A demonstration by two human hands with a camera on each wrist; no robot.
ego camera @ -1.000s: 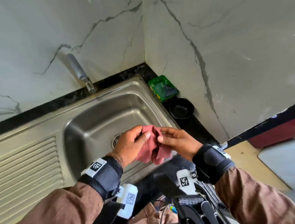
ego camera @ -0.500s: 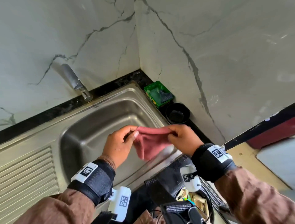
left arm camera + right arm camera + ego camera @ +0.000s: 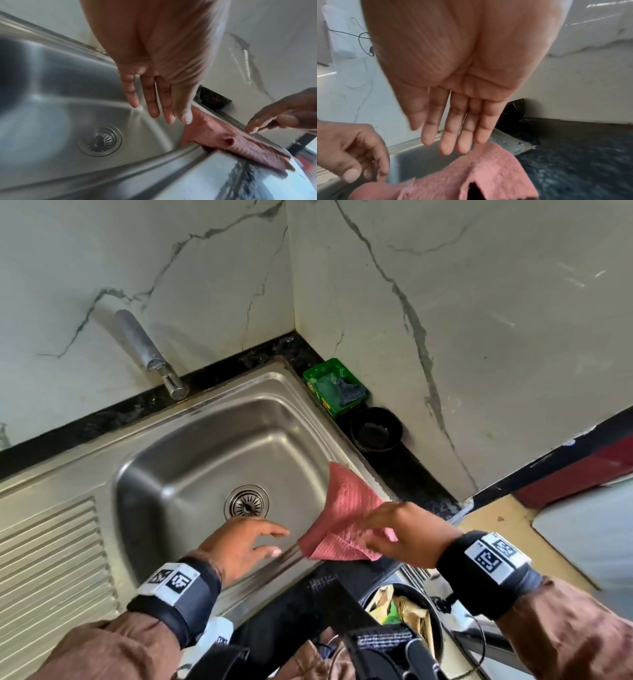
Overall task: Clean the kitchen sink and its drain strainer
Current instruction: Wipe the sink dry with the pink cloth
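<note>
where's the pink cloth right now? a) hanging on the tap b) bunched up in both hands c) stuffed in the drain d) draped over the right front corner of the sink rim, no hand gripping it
d: the pink cloth lies over the corner of the sink rim, while the left hand and right hand both have straight fingers and grip nothing; the drain strainer is uncovered.

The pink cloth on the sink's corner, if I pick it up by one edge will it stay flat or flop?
The pink cloth would likely flop: it already drapes and folds over the sink rim. It looks thin and probably light. Its ribbed weave should give fingers a fair hold, so slipping seems unlikely.
</note>
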